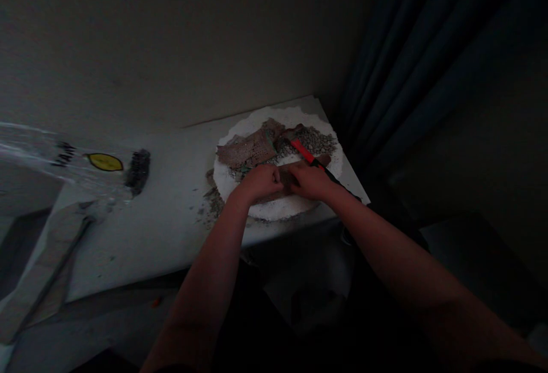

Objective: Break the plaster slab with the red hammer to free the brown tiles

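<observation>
My left hand [262, 182] is closed, its fingers curled at the left end of a brown strip [287, 179]. My right hand [309, 182] pinches the same strip a short way to the right. Both hands are above a white round board with a scalloped rim [282, 211]. Behind my left hand lies a brown, mesh-textured sheet [248, 149] with some green bits. Grey gravel [317, 140] is heaped at the back right of the board. A red and black tool [303, 150] slants past my right hand; its kind is too dark to tell.
A clear plastic bag [81, 159] with a yellow emblem and dark contents lies at the left of the white table [166, 213]. Brown cardboard [49, 264] hangs over the left edge. Crumbs [209, 207] lie beside the board. A dark curtain [411, 59] hangs at the right.
</observation>
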{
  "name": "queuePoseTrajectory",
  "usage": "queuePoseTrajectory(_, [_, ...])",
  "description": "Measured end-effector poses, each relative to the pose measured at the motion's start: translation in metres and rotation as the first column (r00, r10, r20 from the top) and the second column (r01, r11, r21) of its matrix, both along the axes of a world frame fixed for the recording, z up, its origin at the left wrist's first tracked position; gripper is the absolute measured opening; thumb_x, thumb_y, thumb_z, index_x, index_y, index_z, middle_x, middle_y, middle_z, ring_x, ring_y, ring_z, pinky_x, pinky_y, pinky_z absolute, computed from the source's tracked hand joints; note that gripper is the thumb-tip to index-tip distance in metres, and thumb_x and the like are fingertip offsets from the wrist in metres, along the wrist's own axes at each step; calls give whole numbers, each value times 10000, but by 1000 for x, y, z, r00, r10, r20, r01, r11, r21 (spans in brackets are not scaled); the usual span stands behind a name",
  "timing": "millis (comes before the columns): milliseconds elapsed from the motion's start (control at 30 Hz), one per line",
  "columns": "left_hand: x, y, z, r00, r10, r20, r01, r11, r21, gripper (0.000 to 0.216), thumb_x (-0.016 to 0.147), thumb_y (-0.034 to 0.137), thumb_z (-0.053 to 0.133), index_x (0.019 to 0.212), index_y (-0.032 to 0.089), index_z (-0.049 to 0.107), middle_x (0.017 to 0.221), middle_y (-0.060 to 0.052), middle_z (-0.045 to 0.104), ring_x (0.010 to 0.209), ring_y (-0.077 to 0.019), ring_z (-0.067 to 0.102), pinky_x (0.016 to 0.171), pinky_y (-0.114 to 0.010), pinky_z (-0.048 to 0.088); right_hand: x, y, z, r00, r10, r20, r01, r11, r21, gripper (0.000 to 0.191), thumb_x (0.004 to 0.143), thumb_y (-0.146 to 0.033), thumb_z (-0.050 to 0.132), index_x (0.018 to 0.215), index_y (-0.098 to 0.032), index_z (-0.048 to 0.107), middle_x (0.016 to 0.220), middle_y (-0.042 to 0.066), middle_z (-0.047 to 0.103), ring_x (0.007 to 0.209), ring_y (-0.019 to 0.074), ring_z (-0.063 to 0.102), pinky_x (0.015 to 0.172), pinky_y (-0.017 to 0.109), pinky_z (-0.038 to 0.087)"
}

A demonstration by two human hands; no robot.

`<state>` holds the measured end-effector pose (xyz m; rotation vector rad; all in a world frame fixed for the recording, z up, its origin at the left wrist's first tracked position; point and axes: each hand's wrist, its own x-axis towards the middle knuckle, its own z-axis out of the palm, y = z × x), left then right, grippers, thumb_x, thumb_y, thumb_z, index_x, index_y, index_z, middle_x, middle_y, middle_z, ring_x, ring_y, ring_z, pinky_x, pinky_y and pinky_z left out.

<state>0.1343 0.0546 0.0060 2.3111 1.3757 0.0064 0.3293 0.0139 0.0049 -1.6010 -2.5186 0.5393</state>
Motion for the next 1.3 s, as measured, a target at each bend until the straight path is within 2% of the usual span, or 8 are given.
queuePoseTrajectory(300, [0,1,2,1000,-13,-4,13,1000,-6,102,699,263,625,780,205,642,759,-48,651,748,-216,592,676,-327,406,0,1,-2,1000,10,-13,-10,1000,14,392,924,-312,543,1287,-171,592,1171,143,717,966,253,669,773,331,447])
queuePoseTrajectory(800, [2,5,-2,1000,-24,-17,24,1000,10,107,704,295,637,752,200,637,730,-51,655,701,-211,590,642,-327,404,0,1,-3,1000,12,-18,-12,1000,15,369,933,-316,549,1267,-169,601,1212,144,714,992,258,681,776,329,448])
queuePoseTrajectory(1300, [-2,2,0,999,-22,32,23,999,-31,92,711,224,622,791,193,655,776,-47,664,755,-207,607,692,-317,427,0,1,-2,1000,1,-25,-1,1000,5,375,922,-301,551,1267,-168,613,1169,145,720,1006,256,672,789,330,457])
